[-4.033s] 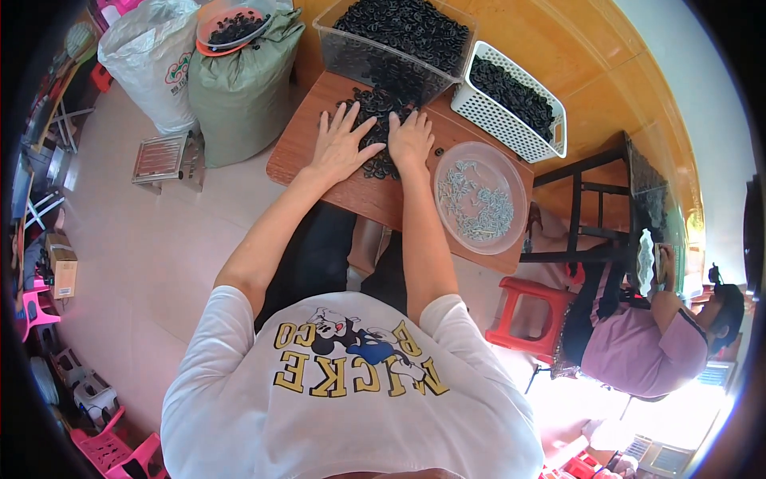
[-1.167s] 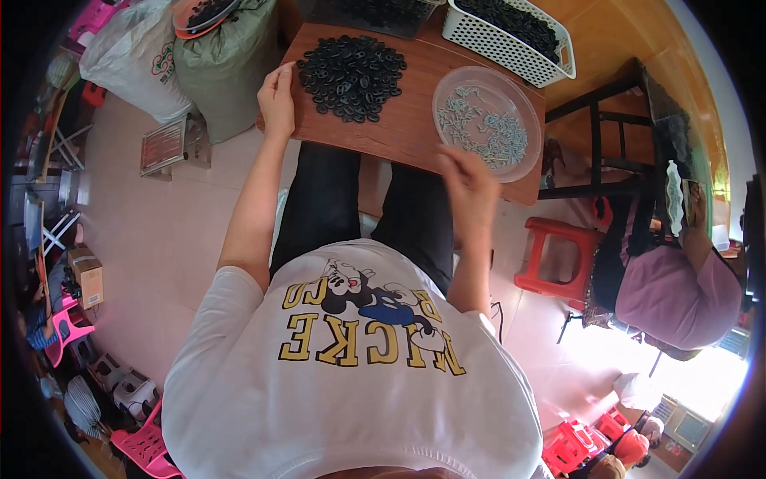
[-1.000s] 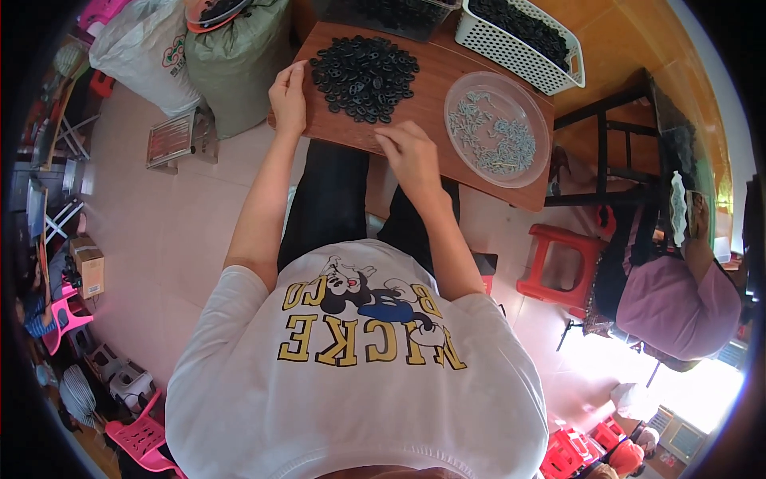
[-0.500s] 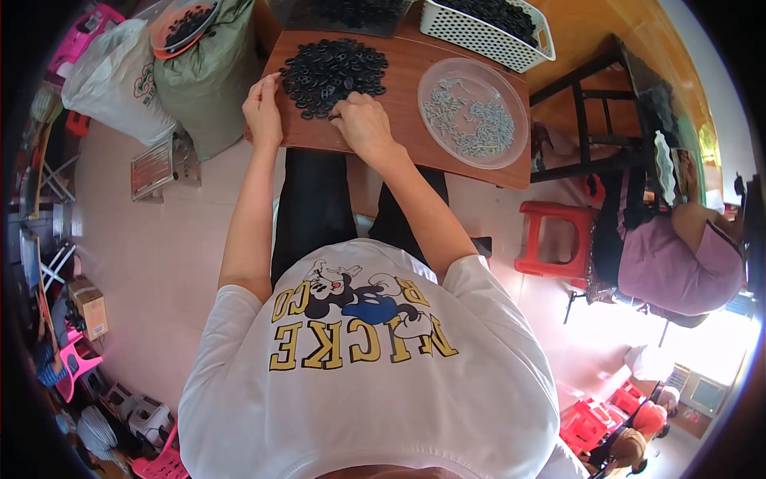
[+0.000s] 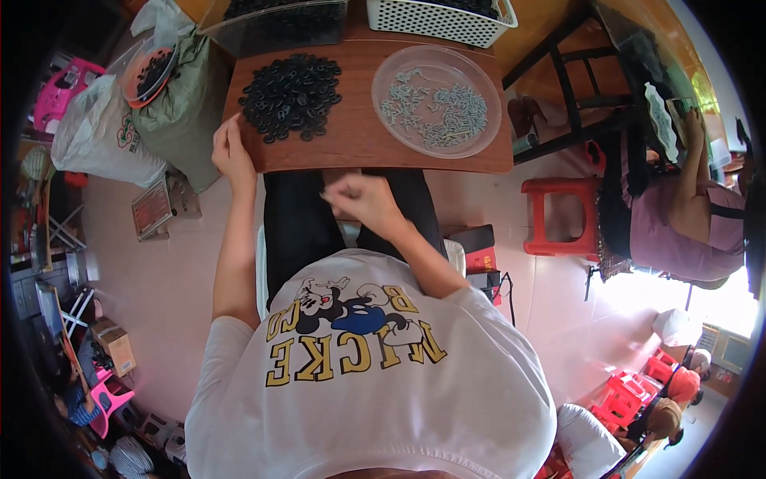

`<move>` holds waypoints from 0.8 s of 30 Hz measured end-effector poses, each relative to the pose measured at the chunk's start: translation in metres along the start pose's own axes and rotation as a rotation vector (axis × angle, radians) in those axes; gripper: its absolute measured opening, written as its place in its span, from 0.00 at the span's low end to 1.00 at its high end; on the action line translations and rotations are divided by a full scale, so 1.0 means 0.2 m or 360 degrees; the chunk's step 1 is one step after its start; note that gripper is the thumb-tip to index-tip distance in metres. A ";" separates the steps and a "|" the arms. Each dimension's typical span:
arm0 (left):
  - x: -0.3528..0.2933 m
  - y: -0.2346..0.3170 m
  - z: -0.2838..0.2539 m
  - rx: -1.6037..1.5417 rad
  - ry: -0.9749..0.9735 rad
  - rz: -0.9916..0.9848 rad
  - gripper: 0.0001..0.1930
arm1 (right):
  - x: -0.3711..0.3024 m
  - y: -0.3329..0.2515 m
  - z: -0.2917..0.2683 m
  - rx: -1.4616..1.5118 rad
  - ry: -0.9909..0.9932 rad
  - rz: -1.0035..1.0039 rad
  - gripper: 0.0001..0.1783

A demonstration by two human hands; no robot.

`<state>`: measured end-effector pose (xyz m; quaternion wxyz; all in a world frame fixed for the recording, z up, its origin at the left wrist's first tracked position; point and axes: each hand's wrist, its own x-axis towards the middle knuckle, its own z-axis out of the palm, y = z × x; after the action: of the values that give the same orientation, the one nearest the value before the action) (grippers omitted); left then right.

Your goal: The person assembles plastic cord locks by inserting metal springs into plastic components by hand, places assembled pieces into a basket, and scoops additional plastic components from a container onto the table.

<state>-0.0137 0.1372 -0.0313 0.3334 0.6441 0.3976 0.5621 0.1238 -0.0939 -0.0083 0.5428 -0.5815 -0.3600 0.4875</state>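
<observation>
A heap of small black oval pieces with holes lies on the left part of a brown wooden table. My left hand is at the table's left edge, beside the heap, with its fingers drawn together; what they hold, if anything, is hidden. Over my lap, just off the table's front edge, my right hand is closed and blurred by motion. A small black piece shows dimly at its fingertips. Right of the heap, a round clear plastic tray contains many small silvery screws.
A clear bin and a white perforated basket, both with black pieces, stand at the back. Sacks and a small metal stool are at left. A red stool and a seated person are at right.
My right hand has left the black heap and come back over my lap. My left hand remains by the table's left edge. The whole view has shifted slightly.
</observation>
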 end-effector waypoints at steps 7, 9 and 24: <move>-0.38 0.52 0.37 -0.0321 -0.1091 -0.0543 0.21 | -0.24 0.37 -0.23 0.0559 0.0033 -0.0095 0.04; -0.37 0.54 0.53 -0.0547 -0.1171 -0.1186 0.30 | -0.21 0.36 -0.25 0.0806 -0.0049 -0.0034 0.06; -0.26 0.50 0.72 -0.0512 -0.1459 -0.1157 0.26 | -0.21 0.39 -0.34 0.1174 0.0034 -0.0091 0.12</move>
<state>0.1388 0.0473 0.0104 0.7345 0.5851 0.3180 0.1305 0.1690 -0.1639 -0.0818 0.7330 -0.3415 -0.1703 0.5630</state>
